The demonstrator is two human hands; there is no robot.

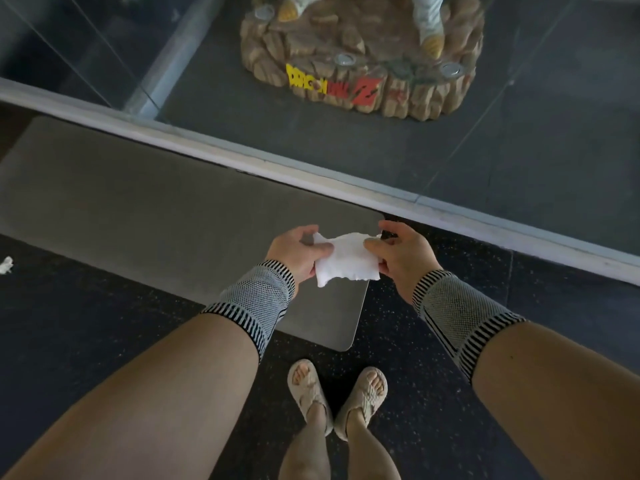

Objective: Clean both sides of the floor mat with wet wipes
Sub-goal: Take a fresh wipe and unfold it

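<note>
Grey floor mat (138, 216) flat on dark speckled floor (86, 299), long far edge tight against the pale base rail (311, 174) of a glass display case (519, 150); near edge and rounded right corners free, open floor in front and to the right. White wet wipe (343, 259) held in the air above the mat's right end, stretched between both hands. Left hand (299, 251) pinching its left side, right hand (403, 252) pinching its right side. Sandalled feet (337, 396) just short of the mat's near corner. Small white scrap (6, 265) at far left on the floor.
</note>
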